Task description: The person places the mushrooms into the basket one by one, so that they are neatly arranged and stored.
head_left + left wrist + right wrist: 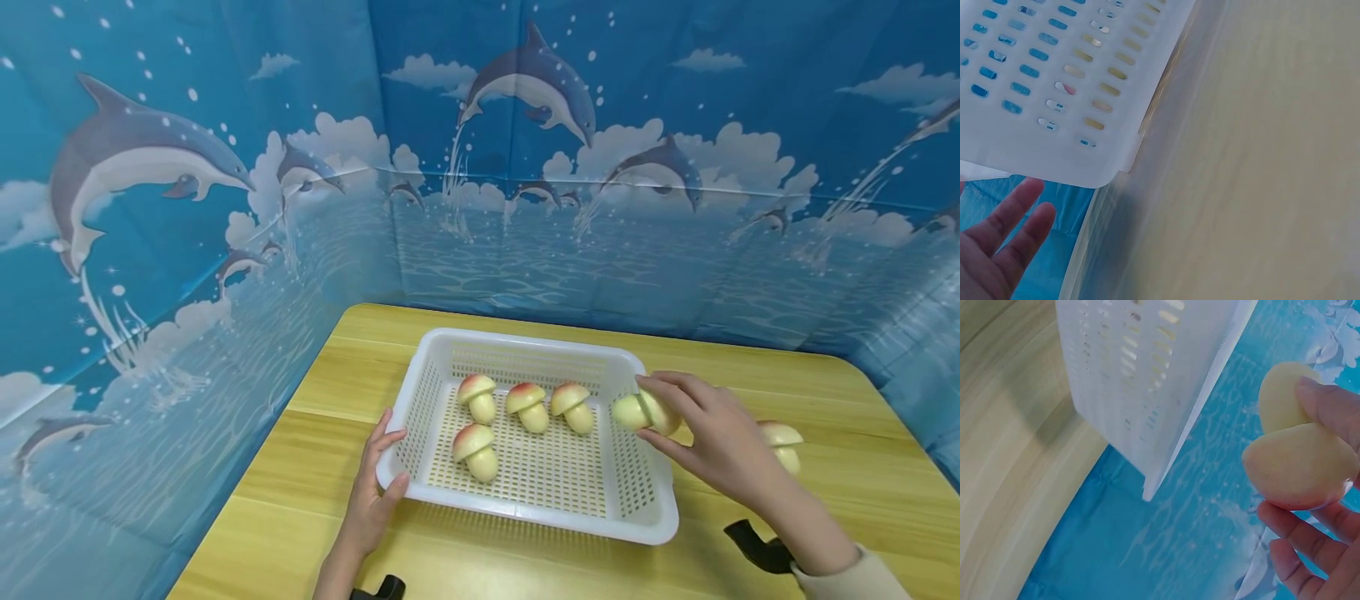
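Observation:
A white perforated basket (525, 515) holds several yellow mushroom shapes with reddish caps, such as one mushroom (481, 398) at its back left. Above the basket's right rim, my right hand (712, 433) pinches another mushroom (636, 412) between thumb and fingers. The right wrist view shows that mushroom (1300, 465) in the right hand (1329, 537), beside the basket wall (1129, 375). My left hand (369, 492) rests on the basket's left end, thumb and fingers at the rim. In the left wrist view, fingers of the left hand (1004, 244) extend beneath the basket's edge (1041, 162).
One more mushroom (782, 446) stands on the yellow wooden table (262, 500), right of the basket and partly behind my right hand. Black curved pieces (759, 546) show near both wrists. A blue dolphin-print curtain (480, 233) surrounds the table's back and sides.

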`<state>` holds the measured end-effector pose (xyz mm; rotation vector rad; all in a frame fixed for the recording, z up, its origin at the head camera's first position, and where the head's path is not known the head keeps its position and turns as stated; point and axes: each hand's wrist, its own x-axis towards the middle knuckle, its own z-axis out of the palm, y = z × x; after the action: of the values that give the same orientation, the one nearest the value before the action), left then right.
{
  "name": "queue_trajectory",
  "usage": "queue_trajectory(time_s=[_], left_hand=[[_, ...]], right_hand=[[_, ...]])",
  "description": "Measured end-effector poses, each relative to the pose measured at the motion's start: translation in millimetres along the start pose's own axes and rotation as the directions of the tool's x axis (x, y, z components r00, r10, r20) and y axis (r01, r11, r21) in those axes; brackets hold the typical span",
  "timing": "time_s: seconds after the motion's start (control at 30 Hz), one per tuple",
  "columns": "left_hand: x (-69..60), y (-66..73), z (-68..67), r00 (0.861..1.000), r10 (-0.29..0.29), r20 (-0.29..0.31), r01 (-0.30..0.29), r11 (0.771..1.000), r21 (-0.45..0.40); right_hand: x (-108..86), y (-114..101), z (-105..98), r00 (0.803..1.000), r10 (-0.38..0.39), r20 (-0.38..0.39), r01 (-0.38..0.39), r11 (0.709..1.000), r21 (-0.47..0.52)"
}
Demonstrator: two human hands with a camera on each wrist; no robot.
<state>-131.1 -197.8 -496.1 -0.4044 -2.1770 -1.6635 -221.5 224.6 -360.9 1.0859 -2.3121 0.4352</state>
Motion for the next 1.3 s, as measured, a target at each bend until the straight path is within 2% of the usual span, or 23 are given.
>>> queue_trajectory(time_s=[0.27, 0.57, 0.8, 1.07, 1.3], left_hand=[[0.4, 0.6, -0.1, 1.000, 0.001, 0.001, -0.001, 1.000, 0.006], [0.6, 1.5, -0.3, 1.000, -0.003, 0.000, 0.003, 1.000, 0.011], [0.4, 2.1, -0.1, 1.000, -0.002, 0.001, 0.002, 1.000, 0.010], [-0.1, 1.3, 0.1, 1.000, -0.003, 0.001, 0.003, 1.000, 0.016], [0.6, 1.9, 0.4, 1.000, -0.002, 0.002, 0.002, 1.000, 0.012]], right_hand=[[9.1, -8, 4, 0.997, -0.039, 0.061, 0.040, 0.999, -0.027], [21.4, -11, 11, 0.986, -0.103, 0.132, 0.107, 0.994, -0.019], [30.8, -12, 16, 0.970, -0.158, 0.183, 0.159, 0.987, 0.009], [36.9, -13, 26, 0.951, -0.245, 0.190, 0.238, 0.969, 0.062], [43.6, -16, 31, 0.930, -0.259, 0.260, 0.245, 0.966, 0.085]])
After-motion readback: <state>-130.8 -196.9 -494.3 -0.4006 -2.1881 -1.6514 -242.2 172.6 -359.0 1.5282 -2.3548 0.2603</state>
